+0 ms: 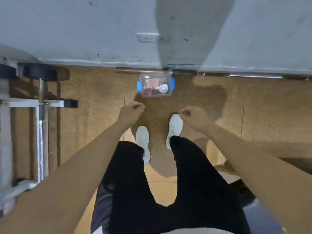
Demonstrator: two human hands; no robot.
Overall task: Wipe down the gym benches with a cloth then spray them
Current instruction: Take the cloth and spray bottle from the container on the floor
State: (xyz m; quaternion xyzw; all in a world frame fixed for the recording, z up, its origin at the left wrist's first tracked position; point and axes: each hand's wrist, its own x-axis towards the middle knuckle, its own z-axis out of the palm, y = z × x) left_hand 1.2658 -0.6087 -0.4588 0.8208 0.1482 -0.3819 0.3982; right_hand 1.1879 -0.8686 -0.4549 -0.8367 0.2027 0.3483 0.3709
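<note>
A clear plastic box (pixel 170 93) with blue clips stands on the floor against the wall. Inside it lie a pinkish cloth (pixel 150 85) and a white-topped spray bottle (pixel 163 88). My left hand (pixel 130 111) hangs above the floor just below and left of the box, fingers curled, nothing in it. On the other side my right hand (pixel 194 118) is curled the same way and holds nothing, over my right shoe. A gym bench (pixel 5 132) with a white metal frame runs along the left edge.
A grey wall (pixel 84 31) with a power socket (pixel 152 38) faces me. A metal bar (pixel 253 76) lies along its base. Black roller pads (pixel 40 72) and a bench foot (pixel 70 103) stick out at left. A dark object (pixel 263 208) sits at lower right. The floor is brown speckled matting.
</note>
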